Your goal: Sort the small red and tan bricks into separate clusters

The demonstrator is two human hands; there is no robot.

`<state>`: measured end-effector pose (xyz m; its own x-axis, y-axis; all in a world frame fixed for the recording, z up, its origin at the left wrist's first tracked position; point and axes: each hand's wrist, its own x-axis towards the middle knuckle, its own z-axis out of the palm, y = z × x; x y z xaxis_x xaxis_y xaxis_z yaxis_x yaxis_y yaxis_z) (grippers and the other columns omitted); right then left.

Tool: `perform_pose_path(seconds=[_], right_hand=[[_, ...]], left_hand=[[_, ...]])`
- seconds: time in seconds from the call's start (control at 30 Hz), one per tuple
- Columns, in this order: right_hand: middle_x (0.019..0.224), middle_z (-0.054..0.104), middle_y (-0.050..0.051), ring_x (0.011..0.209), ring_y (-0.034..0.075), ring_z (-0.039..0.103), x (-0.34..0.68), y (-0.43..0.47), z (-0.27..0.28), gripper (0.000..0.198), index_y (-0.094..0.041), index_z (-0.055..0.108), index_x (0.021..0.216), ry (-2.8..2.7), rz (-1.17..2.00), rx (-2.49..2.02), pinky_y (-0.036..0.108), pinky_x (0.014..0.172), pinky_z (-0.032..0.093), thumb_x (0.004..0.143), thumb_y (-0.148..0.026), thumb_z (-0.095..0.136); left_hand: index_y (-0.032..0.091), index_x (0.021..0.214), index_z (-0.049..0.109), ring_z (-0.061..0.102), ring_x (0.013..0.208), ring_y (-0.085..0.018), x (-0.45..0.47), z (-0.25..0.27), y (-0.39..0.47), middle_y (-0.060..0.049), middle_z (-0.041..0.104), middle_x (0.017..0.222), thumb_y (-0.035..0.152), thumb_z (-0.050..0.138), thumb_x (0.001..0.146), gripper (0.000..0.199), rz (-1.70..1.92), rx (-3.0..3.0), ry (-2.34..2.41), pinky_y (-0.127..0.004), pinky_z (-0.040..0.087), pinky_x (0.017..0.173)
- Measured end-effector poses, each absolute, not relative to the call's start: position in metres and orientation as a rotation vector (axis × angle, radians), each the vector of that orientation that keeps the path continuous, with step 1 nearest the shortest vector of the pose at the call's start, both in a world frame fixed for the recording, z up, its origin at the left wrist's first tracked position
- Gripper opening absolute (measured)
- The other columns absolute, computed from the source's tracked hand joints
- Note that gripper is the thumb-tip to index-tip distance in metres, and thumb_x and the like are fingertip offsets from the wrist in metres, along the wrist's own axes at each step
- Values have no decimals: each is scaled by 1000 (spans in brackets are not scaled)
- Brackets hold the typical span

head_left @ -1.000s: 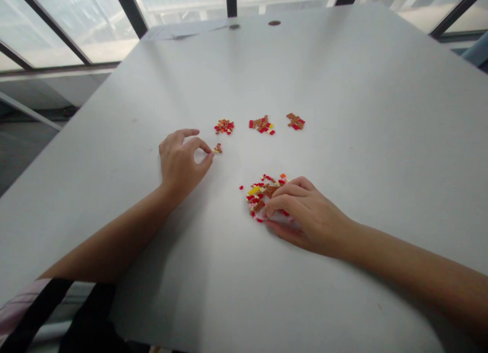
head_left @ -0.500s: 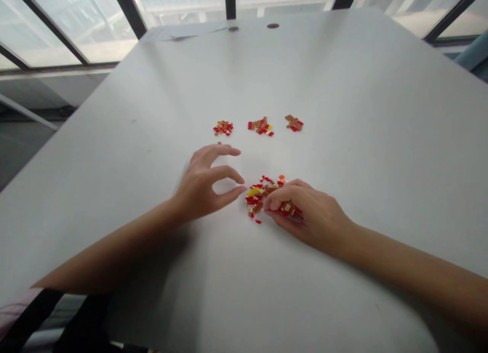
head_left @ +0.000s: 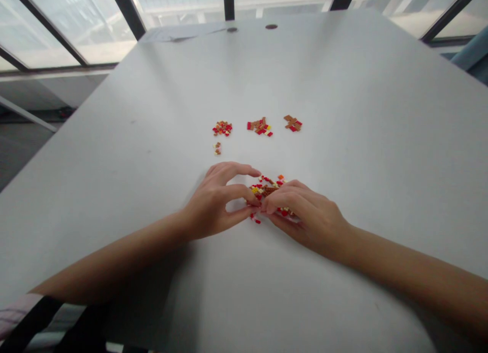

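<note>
Over the brick pile (head_left: 270, 189), the left hand (head_left: 215, 200) is pinching toward its left side, the right hand (head_left: 314, 216) covering its right, curled fingers nearly meeting, any held brick impossible to tell.

The one head view is taken from above the near side of the white table (head_left: 366, 129), facing forward and steeply enough down that the tabletop fills most of it. The left hand (head_left: 215, 203) and right hand (head_left: 312, 215) sit nearest the lens, just below mid-frame; the windows (head_left: 183, 4) stand farthest, cut by the upper edge.
</note>
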<state>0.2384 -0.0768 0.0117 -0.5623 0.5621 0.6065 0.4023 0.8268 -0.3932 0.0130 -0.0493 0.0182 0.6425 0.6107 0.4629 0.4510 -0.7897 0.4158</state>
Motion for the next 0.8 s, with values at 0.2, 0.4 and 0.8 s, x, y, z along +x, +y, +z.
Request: perform_pose_path(seconds=[0.2,0.4,0.8], right_hand=[[88,75,2,81,14,69,243,-79,9,10,-21,55,98,-2307,289,-634,31,80,50,95,-12,57],[85,76,0,84,13,69,250,-83,15,9,-19,58,96,-2443,166,-556,31,87,44,97,-11,54],[84,76,-1,83,13,68,248,-94,19,8,-20,57,95,-2400,100,-598,31,86,43,96,-12,56]], left_hand=[[22,81,70,66,114,-26,5,16,-33,-7,71,118,22,69,86,5,957,2549,1371,-46,46,103],[23,79,72,67,108,-28,-10,12,-10,-6,72,115,23,72,81,1,929,2449,1831,-48,46,103],[26,80,72,65,108,-29,-18,9,-2,-5,73,112,28,77,80,6,899,2371,2018,-49,44,101]])
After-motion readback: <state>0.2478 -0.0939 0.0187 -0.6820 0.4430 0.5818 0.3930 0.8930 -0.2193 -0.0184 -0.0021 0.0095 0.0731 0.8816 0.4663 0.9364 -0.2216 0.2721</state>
